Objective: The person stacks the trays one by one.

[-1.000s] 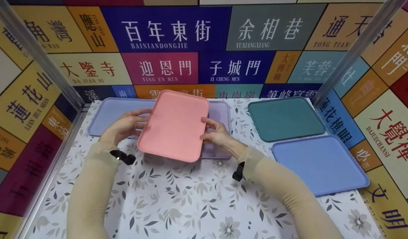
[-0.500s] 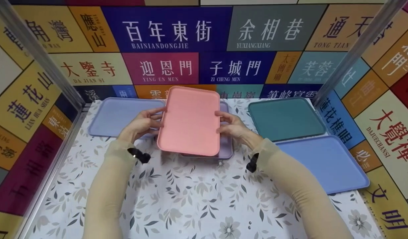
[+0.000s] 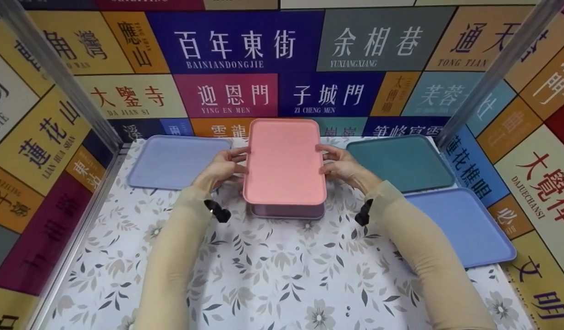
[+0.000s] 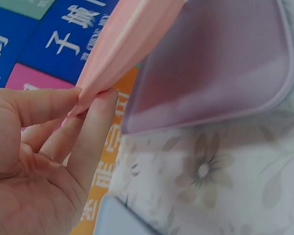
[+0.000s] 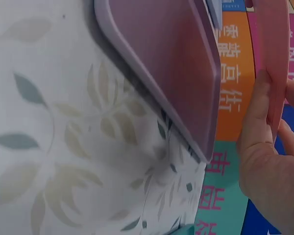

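Note:
Both hands hold a pink rectangular tray [image 3: 284, 160] by its two long sides, above a purple tray [image 3: 289, 211] on the table. My left hand [image 3: 225, 167] pinches the left rim between thumb and fingers. The opposite rim is gripped by my right hand [image 3: 342, 166] the same way. In the left wrist view, the pink tray [image 4: 122, 46] is apart from the purple tray [image 4: 220, 58], with a gap between them. The right wrist view also shows the pink tray [image 5: 275, 54] raised over the purple tray [image 5: 169, 54]. Most of the purple tray is hidden in the head view.
A pale blue tray [image 3: 176, 162] lies at the back left. At the right are a dark green tray [image 3: 403, 162] and, nearer, a blue tray [image 3: 465, 229]. Printed walls [image 3: 236, 41] stand behind and beside the floral-covered table [image 3: 263, 284].
Both hands have carried the pink tray to the right, from partly beside the purple tray to over it. The pink tray has straightened from its slant. The other trays stay where they were.

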A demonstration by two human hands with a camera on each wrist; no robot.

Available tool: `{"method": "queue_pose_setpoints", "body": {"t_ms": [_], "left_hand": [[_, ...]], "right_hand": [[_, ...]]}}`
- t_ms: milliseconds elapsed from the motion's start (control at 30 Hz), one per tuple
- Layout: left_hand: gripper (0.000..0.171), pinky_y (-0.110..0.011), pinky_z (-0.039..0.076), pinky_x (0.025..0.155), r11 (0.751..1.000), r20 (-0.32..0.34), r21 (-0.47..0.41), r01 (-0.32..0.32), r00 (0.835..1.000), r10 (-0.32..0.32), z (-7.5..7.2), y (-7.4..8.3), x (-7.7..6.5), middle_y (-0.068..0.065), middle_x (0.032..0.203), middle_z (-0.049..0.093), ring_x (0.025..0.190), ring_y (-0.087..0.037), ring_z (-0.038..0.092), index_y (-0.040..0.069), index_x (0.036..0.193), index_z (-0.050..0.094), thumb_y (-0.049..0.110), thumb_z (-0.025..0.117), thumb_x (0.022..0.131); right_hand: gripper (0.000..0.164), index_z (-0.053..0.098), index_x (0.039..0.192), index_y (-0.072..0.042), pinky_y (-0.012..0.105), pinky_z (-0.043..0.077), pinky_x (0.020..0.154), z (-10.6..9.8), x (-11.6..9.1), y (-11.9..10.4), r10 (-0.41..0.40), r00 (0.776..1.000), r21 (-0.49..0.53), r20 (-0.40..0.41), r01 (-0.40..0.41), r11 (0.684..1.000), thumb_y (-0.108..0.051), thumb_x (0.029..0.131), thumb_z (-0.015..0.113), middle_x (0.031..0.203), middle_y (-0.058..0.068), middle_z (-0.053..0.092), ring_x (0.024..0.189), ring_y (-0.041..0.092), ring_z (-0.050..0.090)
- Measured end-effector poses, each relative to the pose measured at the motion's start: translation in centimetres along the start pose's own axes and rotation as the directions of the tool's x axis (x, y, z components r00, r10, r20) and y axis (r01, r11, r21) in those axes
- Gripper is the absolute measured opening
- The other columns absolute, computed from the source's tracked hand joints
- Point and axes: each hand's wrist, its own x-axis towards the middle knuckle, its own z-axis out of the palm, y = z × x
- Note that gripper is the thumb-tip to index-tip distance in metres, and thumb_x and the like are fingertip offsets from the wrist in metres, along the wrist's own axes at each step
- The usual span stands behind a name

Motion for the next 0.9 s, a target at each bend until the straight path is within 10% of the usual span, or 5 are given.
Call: {"method": "queue_pose_setpoints", "body": {"t_ms": [267,900], "left_hand": [[0.085,-0.038,0.07,0.1,0.994,-0.028,0.105,0.004,1.0,-0.001,2.7,-1.0,1.3,-0.02,0.173,0.053,0.147,-0.04,0.065,0.01,0.171,0.048,-0.017,0.065,0.092],[0.078,-0.039,0.062,0.112,0.944,-0.165,0.331,0.004,0.985,0.054,4.3,-3.9,2.2,-0.018,0.161,0.066,0.142,-0.028,0.063,0.005,0.16,0.061,-0.011,0.065,0.084]], "right_hand": [[0.095,0.046,0.173,-0.018,0.026,0.066,0.073,-1.6,-0.5,1.3,0.035,0.998,-0.125,-0.045,-0.04,0.991,0.018,0.089,0.07,0.16,0.019,0.051,0.105,0.018,0.069],[0.098,0.038,0.175,-0.01,0.023,0.065,0.077,-0.2,0.0,4.8,0.062,0.994,-0.17,-0.089,-0.077,0.983,0.022,0.086,0.061,0.161,0.025,0.049,0.123,0.025,0.059]]}}
